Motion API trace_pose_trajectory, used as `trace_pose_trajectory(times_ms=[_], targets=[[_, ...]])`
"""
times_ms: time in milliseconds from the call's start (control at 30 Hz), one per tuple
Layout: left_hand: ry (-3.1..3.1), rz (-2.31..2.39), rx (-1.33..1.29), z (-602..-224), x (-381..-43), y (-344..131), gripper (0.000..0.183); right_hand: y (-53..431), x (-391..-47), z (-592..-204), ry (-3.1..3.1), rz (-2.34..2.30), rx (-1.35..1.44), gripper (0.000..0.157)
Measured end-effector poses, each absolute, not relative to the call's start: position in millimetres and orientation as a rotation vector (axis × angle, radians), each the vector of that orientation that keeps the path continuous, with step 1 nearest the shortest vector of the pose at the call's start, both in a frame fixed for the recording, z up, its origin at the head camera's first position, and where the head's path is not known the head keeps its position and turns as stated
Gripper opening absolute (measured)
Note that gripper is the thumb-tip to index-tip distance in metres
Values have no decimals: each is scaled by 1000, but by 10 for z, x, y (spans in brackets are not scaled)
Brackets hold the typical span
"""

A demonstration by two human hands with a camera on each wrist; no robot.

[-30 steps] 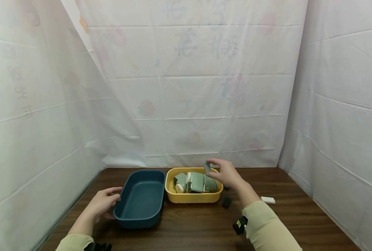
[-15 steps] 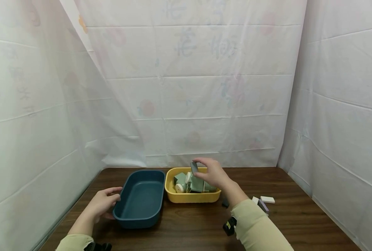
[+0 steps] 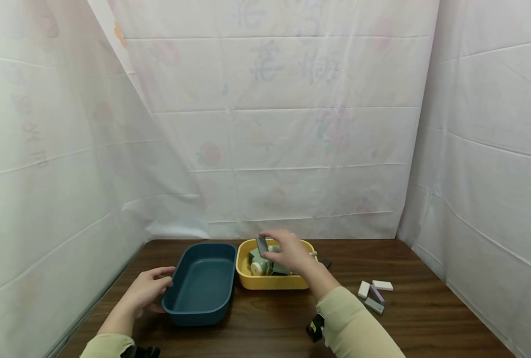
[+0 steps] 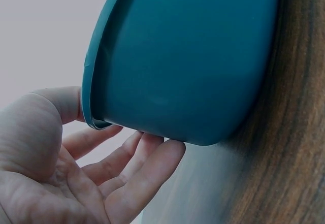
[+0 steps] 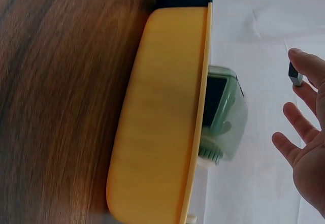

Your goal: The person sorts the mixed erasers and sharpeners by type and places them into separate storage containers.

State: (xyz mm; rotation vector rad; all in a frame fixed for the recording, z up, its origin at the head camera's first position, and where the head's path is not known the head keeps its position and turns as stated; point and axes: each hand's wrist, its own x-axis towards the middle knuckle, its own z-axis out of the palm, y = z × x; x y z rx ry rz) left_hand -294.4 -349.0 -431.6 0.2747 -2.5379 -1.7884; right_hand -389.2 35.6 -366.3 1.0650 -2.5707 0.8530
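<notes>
1. One step looks to be under way: a gray block (image 3: 262, 246) is in hand and not yet set down. It hangs above the yellow container (image 3: 272, 283), toward the side that faces the blue container (image 3: 198, 319).
2. No block shows inside the blue container, so I judge that little or nothing is placed there.
3. Perhaps left to handle are two white blocks (image 3: 383, 285), a purple block (image 3: 376, 294) and a second gray block (image 3: 374, 306), lying close together at the right of the worktop (image 3: 270, 323). A dark piece (image 3: 325, 263) sits just beside the yellow container.
4. The yellow container holds green-and-white objects (image 3: 257, 268) (the hand covers some, so I cannot count them).
5. The right grip (image 3: 285, 251) pinches the gray block between thumb and forefinger; the right wrist view shows the other fingers spread, touching nothing. Its forearm slants in from the lower right, across the yellow container's near edge.
6. The left grip (image 3: 148, 291) clasps the blue container's left side, thumb at the rim and fingertips against the outer wall, apparently steadying it.
</notes>
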Motion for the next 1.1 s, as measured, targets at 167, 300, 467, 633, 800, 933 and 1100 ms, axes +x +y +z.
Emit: trace_pose_trajectory(times_ms=[167, 300, 467, 633, 800, 933, 1100], targets=[[-2538, -1787, 275, -4328, -2946, -3495, 57, 244, -3846, -3674, -2593, 824, 1101, 50], [-2543, -1775, 278, -4328, -2949, -3501, 57, 141, -3819, -3689, -2607, 801, 1129, 51], [-2542, -1774, 278, -4331, -2951, -3504, 57, 12, -3784, -3715, -2613, 762, 1164, 52], [-2546, -1765, 275, -4335, -2957, -3501, 57, -109, -3751, -3761, -2564, 698, 1232, 50], [-2548, -1759, 275, -4333, -2958, -3500, 56, -220, -3716, -3821, -2582, 666, 1255, 50], [-2544, -1763, 277, -4333, -2956, -3502, 56, -306, -3668, -3848, -2628, 685, 1235, 50], [-2544, -1761, 278, -4332, -2952, -3503, 56, -399, -3618, -3881, -2610, 662, 1238, 49]])
